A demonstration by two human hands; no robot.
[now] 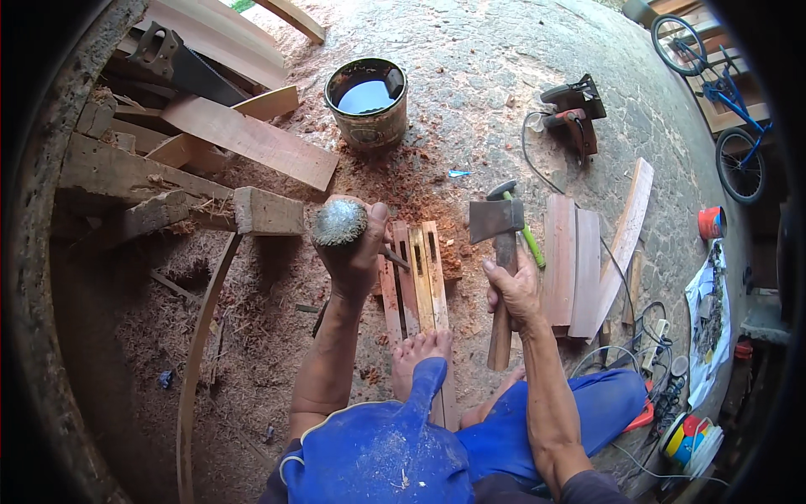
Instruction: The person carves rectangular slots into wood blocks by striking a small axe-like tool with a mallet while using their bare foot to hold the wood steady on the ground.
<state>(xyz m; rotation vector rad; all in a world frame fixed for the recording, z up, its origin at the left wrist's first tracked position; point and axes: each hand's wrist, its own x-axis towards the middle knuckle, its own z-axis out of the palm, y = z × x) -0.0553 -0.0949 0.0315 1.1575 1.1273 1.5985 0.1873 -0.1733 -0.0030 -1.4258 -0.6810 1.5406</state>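
My left hand (353, 260) is closed around a chisel (340, 223), its broad, shiny round butt turned up toward me and a thin dark shaft showing past the fingers. Below and to the right of it lie several narrow wooden strips (424, 286) side by side, with long slots cut in them. My bare foot (422, 357) presses on these strips. In my right hand (514, 290) is a hatchet (495, 220), gripped by its wooden handle with the head up. Just behind the hatchet head, a hammer with a green handle (529, 239) lies on the ground.
A bucket (374, 130) of liquid stands ahead among reddish shavings. At left, a handsaw (180, 67) rests on stacked boards near a wooden beam (269, 212). To the right are planks (561, 260), a corded power tool (575, 118), tangled cables and a blue bicycle (730, 101).
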